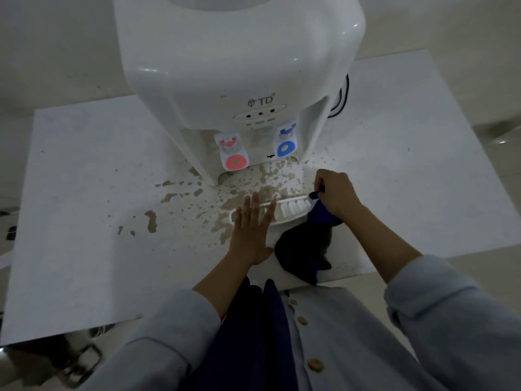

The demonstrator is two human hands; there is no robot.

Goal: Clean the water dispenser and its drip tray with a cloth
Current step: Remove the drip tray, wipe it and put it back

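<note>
A white water dispenser (225, 66) stands on a white table (70, 221), with a red tap (232, 153) and a blue tap (286, 142) under its front. The white slotted drip tray (290, 207) lies pulled out in front of it. My left hand (251, 230) rests flat on the tray's left half, fingers spread. My right hand (335, 193) grips a dark blue cloth (304, 249) at the tray's right end; the rest of the cloth hangs down over the table edge.
Brown dried stains (183, 198) are spattered over the table in front of and left of the dispenser and under the taps. A black cord (342, 97) sits at the dispenser's right side. Metal items (79, 359) lie on the floor at lower left.
</note>
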